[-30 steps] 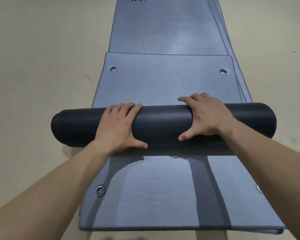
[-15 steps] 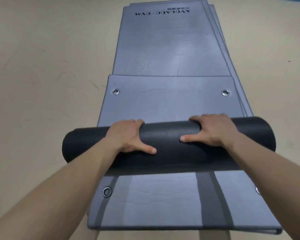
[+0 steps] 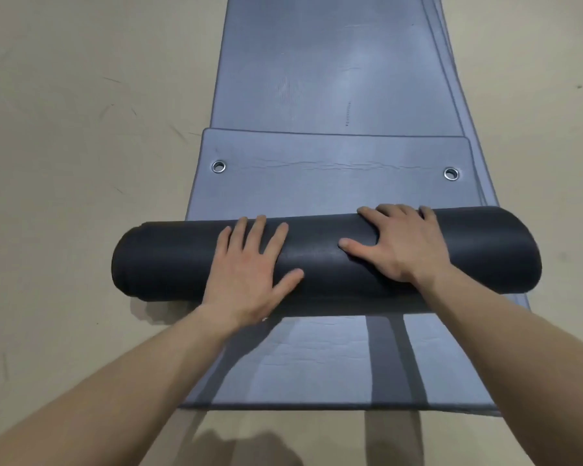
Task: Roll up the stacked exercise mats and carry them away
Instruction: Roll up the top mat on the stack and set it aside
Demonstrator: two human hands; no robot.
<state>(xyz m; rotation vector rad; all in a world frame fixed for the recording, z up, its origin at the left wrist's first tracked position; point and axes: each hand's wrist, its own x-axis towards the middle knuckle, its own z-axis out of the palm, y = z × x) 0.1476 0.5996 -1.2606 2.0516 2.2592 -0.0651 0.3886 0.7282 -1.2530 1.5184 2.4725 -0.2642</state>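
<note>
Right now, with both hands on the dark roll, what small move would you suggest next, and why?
Probably push the dark roll forward a part-turn toward the eyelets. The left hand and right hand both lie flat on top of it with straight fingers, placed to press and roll, and a short stretch of the top mat lies unrolled just ahead.

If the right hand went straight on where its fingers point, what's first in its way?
Right hand: probably the flat grey foam mat end, just beyond the black rolled mat it presses.
</note>
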